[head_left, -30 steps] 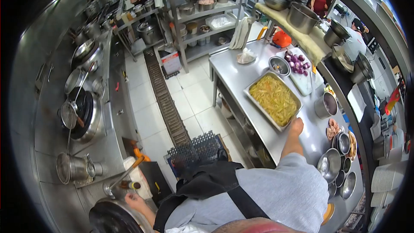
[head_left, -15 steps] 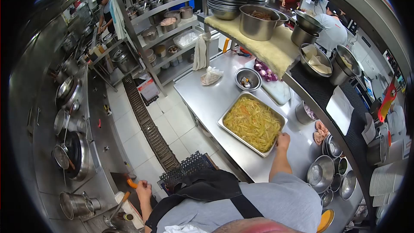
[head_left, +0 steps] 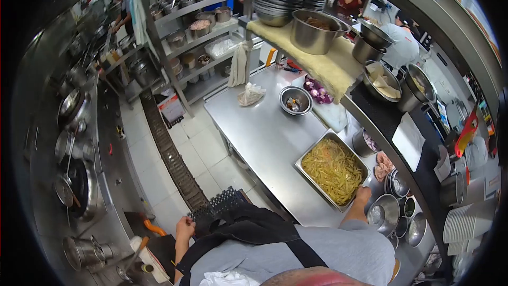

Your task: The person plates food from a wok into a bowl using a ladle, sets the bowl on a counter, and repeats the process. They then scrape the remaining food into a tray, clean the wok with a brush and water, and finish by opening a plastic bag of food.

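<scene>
A rectangular metal tray full of yellow-green shredded food rests on the steel table. My right hand grips the tray's near right corner, its fingers closed on the rim. My left hand hangs at the left, near the orange handle but apart from it; its fingers are small and what they hold, if anything, cannot be made out. Beyond the tray stand a small metal bowl, a white board with red onions, and a pot of cut onion.
The steel table has a plastic bag at its far left. Metal bowls stand right of the tray. An overhead shelf bears pots. Stoves line the left. A person stands far left; others are behind the shelf.
The tray has slid to the right and toward me along the table, with my right hand on its corner. My left hand has shifted slightly right, farther from the orange handle. The camera view has shifted.
</scene>
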Tool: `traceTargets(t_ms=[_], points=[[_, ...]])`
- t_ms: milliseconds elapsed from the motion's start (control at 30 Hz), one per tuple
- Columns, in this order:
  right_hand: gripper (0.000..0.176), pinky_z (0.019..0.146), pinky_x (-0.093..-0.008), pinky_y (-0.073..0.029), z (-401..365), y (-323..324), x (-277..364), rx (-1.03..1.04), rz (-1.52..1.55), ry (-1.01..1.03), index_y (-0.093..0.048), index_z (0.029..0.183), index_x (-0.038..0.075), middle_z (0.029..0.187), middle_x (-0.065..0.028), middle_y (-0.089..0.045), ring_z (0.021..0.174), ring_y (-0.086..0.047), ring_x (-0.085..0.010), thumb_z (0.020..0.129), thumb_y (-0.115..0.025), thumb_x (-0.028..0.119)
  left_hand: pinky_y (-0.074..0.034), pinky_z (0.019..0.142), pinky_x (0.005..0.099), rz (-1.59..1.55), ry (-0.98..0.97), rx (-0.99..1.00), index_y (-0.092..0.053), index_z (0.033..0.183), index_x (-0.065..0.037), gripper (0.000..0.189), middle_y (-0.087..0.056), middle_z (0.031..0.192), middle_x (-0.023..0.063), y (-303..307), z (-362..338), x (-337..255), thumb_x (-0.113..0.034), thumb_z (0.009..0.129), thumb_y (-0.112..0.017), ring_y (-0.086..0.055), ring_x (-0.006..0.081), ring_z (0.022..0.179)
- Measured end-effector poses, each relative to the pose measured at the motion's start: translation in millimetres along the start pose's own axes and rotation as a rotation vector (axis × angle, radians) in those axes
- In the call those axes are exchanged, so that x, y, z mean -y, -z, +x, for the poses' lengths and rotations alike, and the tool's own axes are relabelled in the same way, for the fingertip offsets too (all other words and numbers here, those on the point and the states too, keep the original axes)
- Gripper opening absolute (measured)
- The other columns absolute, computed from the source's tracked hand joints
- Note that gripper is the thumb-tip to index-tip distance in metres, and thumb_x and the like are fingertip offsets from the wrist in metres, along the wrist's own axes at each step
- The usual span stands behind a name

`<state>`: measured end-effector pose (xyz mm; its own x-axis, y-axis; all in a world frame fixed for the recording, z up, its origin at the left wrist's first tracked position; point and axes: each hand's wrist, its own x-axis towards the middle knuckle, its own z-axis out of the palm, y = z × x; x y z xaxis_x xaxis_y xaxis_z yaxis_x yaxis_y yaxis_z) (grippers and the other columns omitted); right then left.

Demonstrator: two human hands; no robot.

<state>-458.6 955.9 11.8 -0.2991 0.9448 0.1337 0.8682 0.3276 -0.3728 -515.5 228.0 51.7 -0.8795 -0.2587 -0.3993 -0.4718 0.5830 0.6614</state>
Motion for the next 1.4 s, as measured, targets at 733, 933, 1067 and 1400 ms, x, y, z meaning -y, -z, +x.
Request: traceTargets(t_ms=[733, 933, 1067, 1400], points=[[0.034, 0.071, -0.0384, -0.05, -511.7, -30.2, 312.3, 1.399, -0.225, 1.979, -0.063, 0.111, 0.001, 0.084, -0.0174, -0.068, 0.075, -0.066, -0.0297, 0.084, -0.062, 0.021, -0.048, 0.07, 0.0417, -0.199, 0.294, -0.698, -0.058, 0.087, -0.006, 0.016, -0.063, 0.083, 0.0149, 21.1, -197.8, 167.3, -0.014, 0.074, -0.061, -0.062, 0.0339, 0.081], [0.036, 0.07, -0.0361, -0.052, -619.4, -30.9, 319.3, 1.33, -0.387, 2.178, -0.064, 0.11, 0.002, 0.082, -0.0175, -0.068, 0.068, -0.067, -0.027, 0.082, -0.063, 0.026, -0.048, 0.068, 0.0383, -0.443, 0.376, -1.043, -0.059, 0.086, -0.005, 0.012, -0.062, 0.082, 0.0136, 39.3, -286.9, 231.3, -0.012, 0.076, -0.062, -0.061, 0.0329, 0.079], [0.031, 0.067, -0.0388, -0.053, -700.6, -95.5, 344.1, 1.168, -0.335, 2.387, -0.067, 0.103, 0.004, 0.075, -0.0157, -0.068, 0.069, -0.067, -0.0272, 0.082, -0.063, 0.026, -0.049, 0.073, 0.0392, -0.052, 0.395, -1.564, -0.062, 0.092, -0.002, 0.016, -0.061, 0.09, 0.0156, 118.2, -341.8, 251.3, -0.009, 0.077, -0.063, -0.06, 0.0339, 0.083], [0.03, 0.069, -0.0427, -0.053, -800.0, -70.2, 310.4, 1.14, 0.077, 2.608, -0.069, 0.092, 0.007, 0.076, -0.0183, -0.066, 0.074, -0.066, -0.0339, 0.082, -0.061, 0.034, -0.048, 0.074, 0.0449, 0.111, 0.614, -1.443, -0.059, 0.084, -0.006, 0.013, -0.06, 0.084, 0.0152, 159.0, -364.1, 339.2, -0.018, 0.081, -0.059, -0.06, 0.035, 0.08]])
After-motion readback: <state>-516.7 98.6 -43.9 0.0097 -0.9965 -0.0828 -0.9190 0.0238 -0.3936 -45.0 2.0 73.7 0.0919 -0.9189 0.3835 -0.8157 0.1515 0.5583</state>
